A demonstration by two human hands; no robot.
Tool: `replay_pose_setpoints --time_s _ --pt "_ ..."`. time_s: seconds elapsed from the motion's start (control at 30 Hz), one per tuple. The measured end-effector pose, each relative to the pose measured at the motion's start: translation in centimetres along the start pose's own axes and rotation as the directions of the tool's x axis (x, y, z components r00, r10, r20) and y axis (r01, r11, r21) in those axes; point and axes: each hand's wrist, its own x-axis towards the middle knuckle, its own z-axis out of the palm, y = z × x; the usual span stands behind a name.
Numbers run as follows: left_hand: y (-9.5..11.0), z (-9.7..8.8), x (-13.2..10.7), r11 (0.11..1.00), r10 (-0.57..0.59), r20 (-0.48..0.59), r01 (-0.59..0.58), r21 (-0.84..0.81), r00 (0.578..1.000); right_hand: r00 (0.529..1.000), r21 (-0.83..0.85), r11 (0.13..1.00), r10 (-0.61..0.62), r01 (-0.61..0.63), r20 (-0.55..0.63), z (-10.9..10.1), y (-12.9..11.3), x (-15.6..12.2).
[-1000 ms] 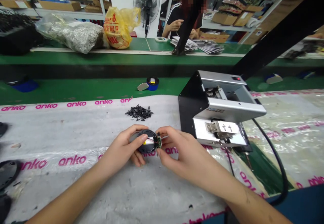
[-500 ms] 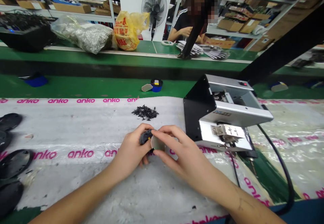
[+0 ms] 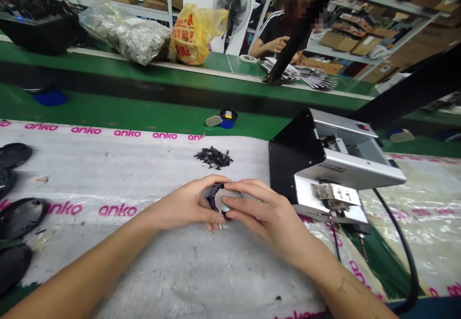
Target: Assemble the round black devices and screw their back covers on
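My left hand [image 3: 183, 204] is closed around a small round housing [image 3: 212, 198], dark with a bluish rim, its open face turned to the right. A flat pale grey plate [image 3: 219, 197] lies against that face, inside or on the rim. My right hand [image 3: 273, 213] grips the plate's side, its fingertips pressing on it. Part of the plate and housing is hidden behind my fingers. Just beyond my hands, a pile of small black screws or pins [image 3: 213, 157] lies on the white sheet.
A silver-and-black machine [image 3: 334, 160] stands at the right with a cable. A blue cup-shaped housing [image 3: 227, 120] with a pale plate beside it sits on the green surface [image 3: 162, 112]. Black round covers [image 3: 23, 218] lie at the left. Across the bench a person [image 3: 275, 40] works.
The grey plate has come up against the housing's open face, and the housing has turned so that face shows more. My right fingers have moved onto the plate. The view has shifted slightly.
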Motion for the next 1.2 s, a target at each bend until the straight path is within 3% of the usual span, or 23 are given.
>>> replay_pose_setpoints --time_s 0.3,0.63,1.2 --pt "0.1 -0.2 -0.1 1.0 -0.004 0.069 0.003 0.015 0.998 0.998 -0.006 0.999 -0.054 0.054 0.029 -0.4 0.1 0.2" --pt "0.1 -0.4 -0.1 1.0 -0.004 0.105 0.004 0.0 0.994 0.999 -0.038 0.998 -0.041 0.041 -0.018 0.0 0.0 0.0" --pt "0.8 -0.7 -0.2 0.996 -0.056 0.112 0.062 -0.059 0.992 0.994 -0.057 0.995 0.081 -0.077 0.067 -0.5 -1.3 -0.1"
